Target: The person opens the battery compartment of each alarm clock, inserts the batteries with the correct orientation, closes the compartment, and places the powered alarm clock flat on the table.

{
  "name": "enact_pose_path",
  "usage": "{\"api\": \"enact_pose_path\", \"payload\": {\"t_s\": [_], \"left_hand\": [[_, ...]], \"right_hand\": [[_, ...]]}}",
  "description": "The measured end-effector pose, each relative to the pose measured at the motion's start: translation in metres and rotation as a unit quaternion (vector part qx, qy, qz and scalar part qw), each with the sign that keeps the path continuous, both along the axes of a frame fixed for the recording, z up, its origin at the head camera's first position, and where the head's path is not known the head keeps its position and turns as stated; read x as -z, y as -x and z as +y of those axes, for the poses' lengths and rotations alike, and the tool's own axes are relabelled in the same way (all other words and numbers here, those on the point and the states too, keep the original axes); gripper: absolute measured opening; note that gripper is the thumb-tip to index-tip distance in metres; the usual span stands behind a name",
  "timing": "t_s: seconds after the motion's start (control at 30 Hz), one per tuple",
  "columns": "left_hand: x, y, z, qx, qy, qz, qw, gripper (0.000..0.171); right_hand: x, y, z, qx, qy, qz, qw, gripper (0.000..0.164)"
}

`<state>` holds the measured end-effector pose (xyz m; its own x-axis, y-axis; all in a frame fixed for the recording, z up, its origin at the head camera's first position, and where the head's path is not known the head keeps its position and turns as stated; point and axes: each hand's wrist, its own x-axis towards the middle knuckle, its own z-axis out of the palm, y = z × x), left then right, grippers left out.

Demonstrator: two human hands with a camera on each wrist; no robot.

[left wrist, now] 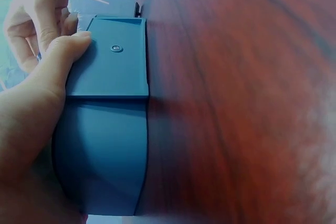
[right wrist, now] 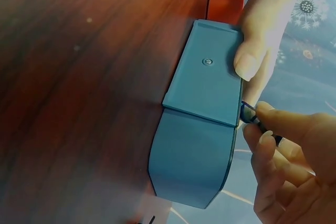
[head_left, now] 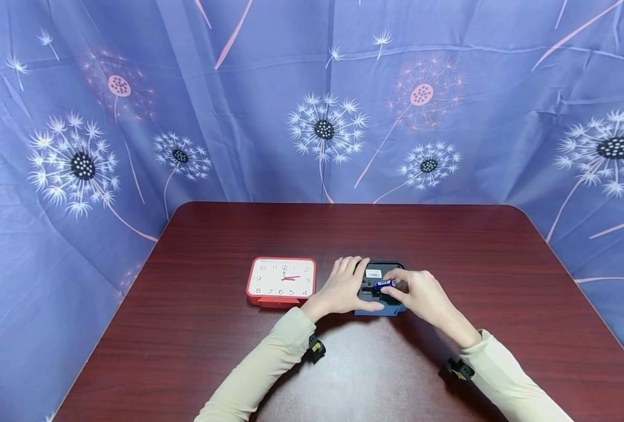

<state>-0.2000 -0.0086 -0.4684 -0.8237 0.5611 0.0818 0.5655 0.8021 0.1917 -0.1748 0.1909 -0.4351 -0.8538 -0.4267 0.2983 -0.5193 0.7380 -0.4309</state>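
Note:
A blue clock [head_left: 377, 312] lies back up on the table, its black back [head_left: 373, 266] with a white label facing upward. My left hand [head_left: 345, 287] grips the clock's left end, fingers across the far side and thumb on the near side. Between thumb and fingers, my right hand [head_left: 426, 294] pinches a small blue-purple battery [head_left: 384, 283] over the back of the clock. In the right wrist view the battery [right wrist: 248, 114] sits right at the clock's back edge, partly covered by fingers. The left wrist view shows the clock's blue side [left wrist: 107, 150] beside the left thumb.
Just left of the left hand, a red clock [head_left: 282, 278] lies with its white dial up. Both rest on a dark red wooden table [head_left: 211, 351]. Behind the table hangs a blue curtain [head_left: 269, 117] with dandelion prints.

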Motion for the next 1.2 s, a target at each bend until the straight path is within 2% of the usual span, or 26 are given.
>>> {"api": "enact_pose_path", "payload": {"t_s": [0.4,0.83,1.2], "left_hand": [[0.002,0.001,-0.001,0.002,-0.011,-0.007,0.9999,0.103],[0.003,0.0,-0.002,0.005,-0.014,-0.003,0.9999,0.103],[0.006,0.002,-0.001,0.007,-0.017,0.007,0.9998,0.103]], "right_hand": [[0.006,-0.001,-0.005,-0.011,-0.023,0.008,1.0,0.02],[0.01,-0.004,-0.004,-0.019,-0.055,0.059,0.997,0.021],[0.014,-0.003,-0.004,-0.021,-0.028,0.083,0.996,0.02]]}}
